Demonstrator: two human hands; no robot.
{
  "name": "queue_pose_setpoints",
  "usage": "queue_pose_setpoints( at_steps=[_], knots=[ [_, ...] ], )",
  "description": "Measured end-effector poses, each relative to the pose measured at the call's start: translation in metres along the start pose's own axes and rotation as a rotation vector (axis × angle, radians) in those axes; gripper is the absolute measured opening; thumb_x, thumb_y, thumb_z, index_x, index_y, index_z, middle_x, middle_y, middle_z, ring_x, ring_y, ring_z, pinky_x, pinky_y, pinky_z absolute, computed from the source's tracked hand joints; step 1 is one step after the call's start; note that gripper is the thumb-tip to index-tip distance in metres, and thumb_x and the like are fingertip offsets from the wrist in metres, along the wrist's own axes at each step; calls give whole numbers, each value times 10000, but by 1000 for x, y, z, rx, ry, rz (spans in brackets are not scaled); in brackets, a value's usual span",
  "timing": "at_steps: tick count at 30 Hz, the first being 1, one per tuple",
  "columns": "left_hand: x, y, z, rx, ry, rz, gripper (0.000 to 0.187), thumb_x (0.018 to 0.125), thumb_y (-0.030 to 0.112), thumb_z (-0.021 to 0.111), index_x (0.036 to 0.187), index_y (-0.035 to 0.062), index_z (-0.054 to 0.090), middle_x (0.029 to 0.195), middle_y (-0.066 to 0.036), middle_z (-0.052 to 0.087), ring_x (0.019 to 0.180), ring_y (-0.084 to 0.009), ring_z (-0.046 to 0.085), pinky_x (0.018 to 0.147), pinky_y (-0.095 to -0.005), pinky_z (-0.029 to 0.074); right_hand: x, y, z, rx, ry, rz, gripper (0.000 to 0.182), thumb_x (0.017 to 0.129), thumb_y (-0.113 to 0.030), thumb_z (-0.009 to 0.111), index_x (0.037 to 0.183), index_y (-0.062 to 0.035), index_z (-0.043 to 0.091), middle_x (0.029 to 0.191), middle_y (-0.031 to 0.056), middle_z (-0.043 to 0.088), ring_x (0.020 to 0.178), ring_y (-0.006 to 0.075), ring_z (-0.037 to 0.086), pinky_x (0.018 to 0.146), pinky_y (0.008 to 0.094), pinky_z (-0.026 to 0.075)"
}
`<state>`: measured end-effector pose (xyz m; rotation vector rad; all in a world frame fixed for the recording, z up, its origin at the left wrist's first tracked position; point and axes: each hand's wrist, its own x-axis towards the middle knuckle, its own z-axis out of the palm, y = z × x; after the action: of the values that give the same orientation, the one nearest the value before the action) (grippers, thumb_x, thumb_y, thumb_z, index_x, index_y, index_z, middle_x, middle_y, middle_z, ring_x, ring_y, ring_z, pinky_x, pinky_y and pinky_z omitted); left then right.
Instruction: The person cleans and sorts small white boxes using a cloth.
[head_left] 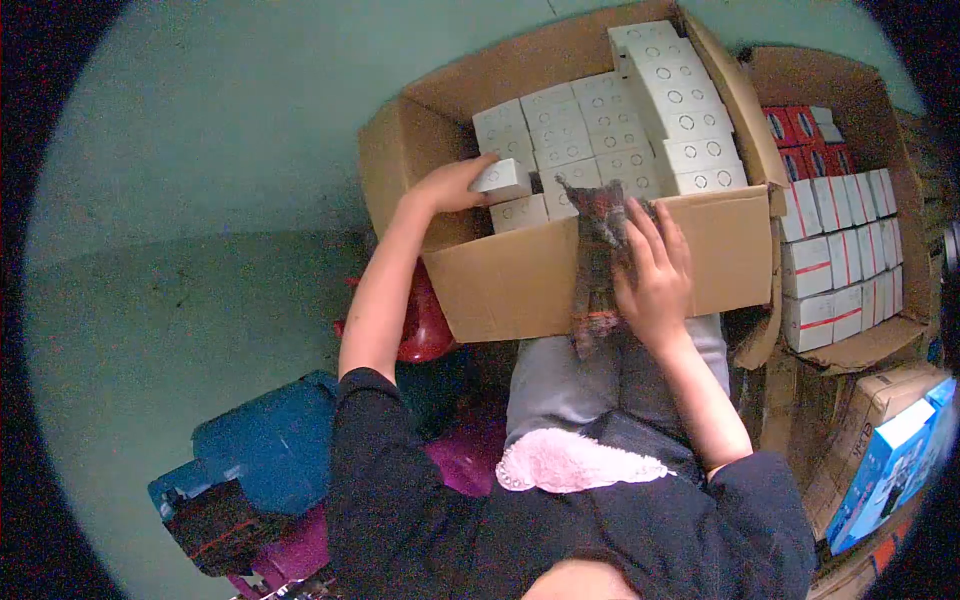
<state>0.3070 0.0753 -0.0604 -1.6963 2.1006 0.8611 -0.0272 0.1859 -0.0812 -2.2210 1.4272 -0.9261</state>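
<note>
Inside the open cardboard carton (600, 262), the left hand (450, 187) curls its fingers partly closed around a small white box (503, 180), above a row of others at the carton's near-left corner; at its near wall, the right hand (655, 275), fingers loosely extended, touches a dark cloth (598, 250).

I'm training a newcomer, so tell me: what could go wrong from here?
The white box in the left hand sits above its neighbours and might catch their edges if lowered crookedly.

The dark cloth hangs over the carton's near wall; it might slip off if the right hand shifts.

The taller stack might topple if jolted.
</note>
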Motion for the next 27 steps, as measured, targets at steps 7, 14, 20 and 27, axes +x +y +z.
queue_pose_setpoints(
  at_steps=[7, 14, 20, 27],
  knots=[
    [45, -39, 69, 27, 215, 135, 694, 760, 123, 733, 1368, 100, 399, 1312, -227, 486, 1228, -393, 480, 1001, -435, 432, 0, -1, -2, -9, -12, -4, 536, 749, -134, 643, 1266, -57, 524, 1461, 52, 420, 1387, 315, 314, 1124, 489, 269],
    [35, -28, 68, 104, 333, -3, 525, 783, 195, 723, 1254, 96, 514, 1256, -211, 528, 1130, -377, 544, 934, -447, 470, 1, -2, -2, 56, 1, 23, 512, 781, -141, 653, 1260, -56, 493, 1456, 88, 425, 1388, 326, 312, 1118, 487, 271],
    [31, -45, 67, 209, 20, -87, 428, 780, 329, 713, 1111, 77, 616, 1070, -190, 641, 1034, -367, 600, 873, -447, 490, 1, -6, -5, 63, 207, -9, 486, 799, -276, 726, 1136, -43, 464, 1418, 216, 382, 1352, 437, 283, 1106, 496, 271],
    [43, -42, 83, 71, -11, -187, 488, 753, 319, 735, 1159, 82, 601, 1112, -192, 636, 1061, -371, 594, 899, -445, 482, 0, -6, -1, 10, 139, 75, 434, 743, -190, 726, 1096, -38, 525, 1428, 207, 360, 1347, 434, 264, 1108, 502, 260]
  ],
)
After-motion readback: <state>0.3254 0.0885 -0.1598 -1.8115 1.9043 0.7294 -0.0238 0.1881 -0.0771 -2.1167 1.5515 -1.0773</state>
